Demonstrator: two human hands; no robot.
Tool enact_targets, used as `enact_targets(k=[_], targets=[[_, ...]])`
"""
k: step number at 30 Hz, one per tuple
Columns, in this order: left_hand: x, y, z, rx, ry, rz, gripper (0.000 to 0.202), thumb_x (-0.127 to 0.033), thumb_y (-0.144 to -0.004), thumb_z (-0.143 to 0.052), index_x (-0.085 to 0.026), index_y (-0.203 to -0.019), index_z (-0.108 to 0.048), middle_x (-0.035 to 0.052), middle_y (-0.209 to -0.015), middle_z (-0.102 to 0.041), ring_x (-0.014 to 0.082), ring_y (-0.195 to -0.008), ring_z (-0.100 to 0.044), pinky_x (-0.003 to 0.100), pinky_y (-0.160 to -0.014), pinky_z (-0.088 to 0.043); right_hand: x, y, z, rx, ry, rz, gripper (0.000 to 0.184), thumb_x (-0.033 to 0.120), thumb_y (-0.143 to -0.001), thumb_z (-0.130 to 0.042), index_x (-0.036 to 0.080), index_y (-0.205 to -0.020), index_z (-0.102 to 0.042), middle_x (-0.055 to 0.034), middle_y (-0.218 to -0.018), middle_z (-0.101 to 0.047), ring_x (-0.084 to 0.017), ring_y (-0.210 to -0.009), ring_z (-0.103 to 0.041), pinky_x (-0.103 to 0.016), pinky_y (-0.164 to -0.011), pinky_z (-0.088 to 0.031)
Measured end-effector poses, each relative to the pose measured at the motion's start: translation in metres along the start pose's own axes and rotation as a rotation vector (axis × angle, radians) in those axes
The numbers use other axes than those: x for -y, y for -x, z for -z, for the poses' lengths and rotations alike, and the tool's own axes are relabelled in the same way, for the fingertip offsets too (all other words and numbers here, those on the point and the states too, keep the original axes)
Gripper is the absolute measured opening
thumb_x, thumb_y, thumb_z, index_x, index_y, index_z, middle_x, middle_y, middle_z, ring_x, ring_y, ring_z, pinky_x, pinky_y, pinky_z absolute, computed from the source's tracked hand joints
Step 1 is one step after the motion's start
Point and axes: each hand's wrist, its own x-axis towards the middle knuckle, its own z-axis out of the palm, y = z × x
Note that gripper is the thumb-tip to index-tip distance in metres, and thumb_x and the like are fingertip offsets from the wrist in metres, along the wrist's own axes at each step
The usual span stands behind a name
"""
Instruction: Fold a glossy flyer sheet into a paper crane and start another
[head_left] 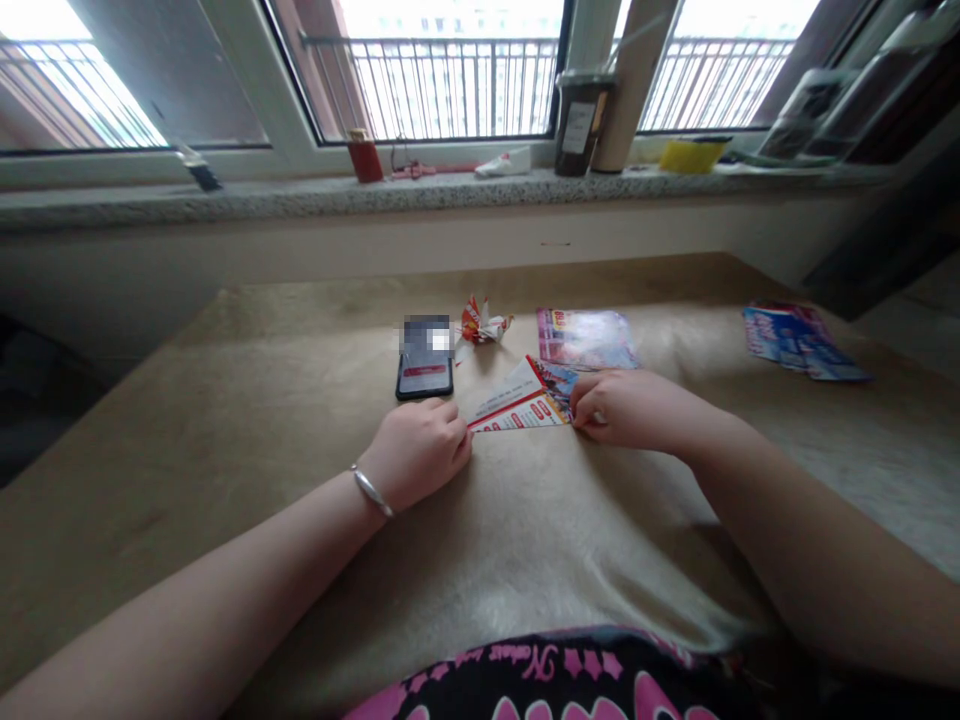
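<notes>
A folded sheet of printed paper (pixel 520 402), red, white and blue, lies on the tan table (pixel 262 400) between my hands. My left hand (pixel 417 450), with a silver bracelet on the wrist, is closed and pinches the paper's left tip. My right hand (pixel 628 410) is closed too and presses on the paper's right end. Just beyond the paper lies a black phone (pixel 424 362) with its screen lit. A small finished origami piece (pixel 482 324) sits to the right of the phone.
A flat printed leaflet (pixel 583 338) lies behind my right hand. Another blue leaflet (pixel 801 343) lies at the far right. On the stone windowsill (pixel 225 198) stand a red cup (pixel 364 156), a dark jar (pixel 579 124), a yellow object (pixel 690 154) and a brush (pixel 196 166).
</notes>
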Motion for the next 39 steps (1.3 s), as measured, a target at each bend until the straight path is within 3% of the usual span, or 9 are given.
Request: enact_targets(k=[6,8,11,17,23,26,30,34,39], targets=[[0.0,0.002,-0.002,-0.013,-0.005,0.071,0.031,-0.031,-0.087,-0.039,-0.014,-0.072,-0.06,0.0072,-0.077,-0.061,0.0197,-0.072,-0.058,0.03,-0.059,-0.047,0.001,0.002,0.002,0.034,-0.002,-0.043,0.017,0.017,-0.07,-0.053,0.022,-0.071,-0.069,0.0002,-0.089,-0.069,-0.014,-0.075,-0.062,-0.025,-0.066,-0.042],[0.0,0.002,-0.004,-0.047,0.055,0.048,0.024,-0.028,-0.085,-0.042,-0.013,-0.088,-0.061,0.0091,-0.093,-0.061,0.019,-0.08,-0.058,0.029,-0.066,-0.05,0.004,0.001,0.002,0.025,0.029,-0.058,0.016,0.018,-0.071,-0.052,0.02,-0.072,-0.068,-0.0018,-0.087,-0.068,-0.016,-0.077,-0.062,-0.025,-0.065,-0.042],[0.002,0.001,-0.009,-0.092,0.148,-0.105,0.034,-0.027,-0.085,-0.045,-0.016,-0.116,-0.052,0.0101,-0.122,-0.053,0.0219,-0.104,-0.053,0.036,-0.086,-0.048,0.008,-0.002,-0.001,-0.039,0.062,-0.097,0.017,0.022,-0.076,-0.049,0.02,-0.078,-0.065,-0.0039,-0.084,-0.067,-0.018,-0.079,-0.061,-0.026,-0.064,-0.041],[0.001,0.005,-0.008,-0.08,0.273,-0.197,0.026,-0.025,-0.086,-0.045,-0.016,-0.104,-0.061,0.009,-0.101,-0.061,0.0213,-0.106,-0.051,0.036,-0.088,-0.048,0.02,-0.006,-0.011,-0.164,0.082,-0.143,0.032,0.046,-0.079,-0.052,0.021,-0.096,-0.063,-0.0075,-0.1,-0.064,-0.022,-0.089,-0.059,-0.031,-0.071,-0.044],[-0.007,0.01,-0.003,-0.068,0.389,-0.357,0.026,-0.023,-0.089,-0.04,-0.018,-0.098,-0.064,0.007,-0.092,-0.062,0.0176,-0.094,-0.056,0.032,-0.085,-0.048,0.026,-0.011,-0.021,-0.249,0.024,-0.069,0.03,0.035,-0.083,-0.051,0.02,-0.105,-0.063,-0.0088,-0.111,-0.061,-0.023,-0.102,-0.054,-0.035,-0.087,-0.042],[-0.008,0.01,-0.004,-0.104,0.476,-0.295,0.028,-0.02,-0.089,-0.038,-0.015,-0.107,-0.06,0.0088,-0.102,-0.061,0.0148,-0.087,-0.058,0.029,-0.079,-0.05,0.025,-0.014,-0.025,-0.303,-0.021,-0.048,0.027,0.031,-0.085,-0.049,0.019,-0.103,-0.064,-0.0073,-0.11,-0.063,-0.022,-0.103,-0.054,-0.036,-0.091,-0.04],[-0.001,0.007,-0.01,-0.152,0.435,-0.157,0.035,-0.022,-0.087,-0.043,-0.014,-0.12,-0.05,0.0127,-0.128,-0.048,0.0205,-0.116,-0.047,0.037,-0.097,-0.042,0.022,-0.017,-0.029,-0.308,-0.086,0.049,0.024,0.024,-0.086,-0.048,0.022,-0.102,-0.066,-0.0028,-0.11,-0.065,-0.018,-0.101,-0.056,-0.035,-0.094,-0.04],[0.006,0.005,-0.017,0.003,0.341,-0.173,0.039,-0.03,-0.088,-0.043,-0.019,-0.125,-0.047,0.01,-0.133,-0.046,0.0229,-0.124,-0.041,0.046,-0.107,-0.028,0.02,-0.02,-0.033,-0.323,-0.112,0.032,0.024,0.021,-0.086,-0.047,0.023,-0.101,-0.066,-0.0006,-0.109,-0.066,-0.017,-0.099,-0.057,-0.035,-0.092,-0.042],[0.002,0.006,-0.018,0.026,0.312,-0.118,0.047,-0.042,-0.087,-0.044,-0.022,-0.129,-0.044,0.0093,-0.137,-0.042,0.0251,-0.125,-0.039,0.042,-0.104,-0.032,0.021,-0.024,-0.037,-0.375,-0.101,-0.022,0.027,0.019,-0.088,-0.043,0.022,-0.104,-0.065,-0.0029,-0.112,-0.065,-0.018,-0.103,-0.054,-0.035,-0.092,-0.042]])
